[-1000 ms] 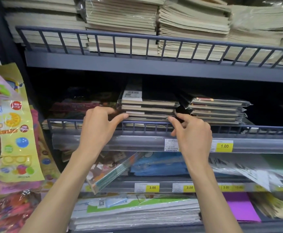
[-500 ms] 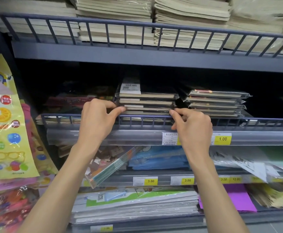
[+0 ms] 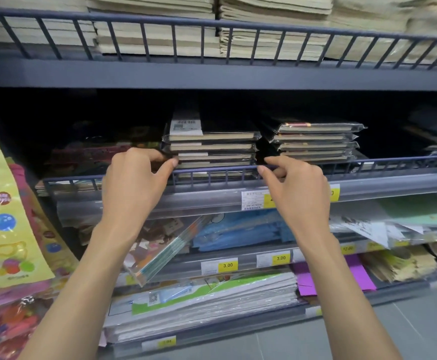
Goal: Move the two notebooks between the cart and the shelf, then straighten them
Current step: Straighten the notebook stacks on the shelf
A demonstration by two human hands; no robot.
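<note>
- The notebook stack (image 3: 212, 146), dark covers in clear wrap, lies flat at the centre of the middle shelf (image 3: 199, 201), just behind its wire rail (image 3: 394, 161). No cart is in view.
- The left hand (image 3: 134, 185) is at the stack's left end. Its thumb tip touches the lower notebooks and its forefinger curls just above, so it appears to pinch that corner.
- The right hand (image 3: 300, 193) is at the stack's right end, with thumb and forefinger drawn close together at rail height. I cannot tell whether they nip a notebook corner or the rail bar.
- Risk: the wrap looks slick, so squeezing from both ends could make the upper notebooks slide sideways or further back instead of squaring up.
- Risk: a push from the left could shove the pile against the second stack (image 3: 316, 141) just to its right and skew that one.
- Risk: the rail stands across the lowest notebooks, so fingers working over it could catch, or tug the wrap rather than the book.
- Upper shelf (image 3: 212, 76): its rail holds rows of cream paper pads (image 3: 160, 40), stacked flat.
- Lower shelf (image 3: 186, 263): blue packs (image 3: 238, 232) lie flat, and a thin wrapped pack (image 3: 160, 253) leans tilted to their left.
</note>
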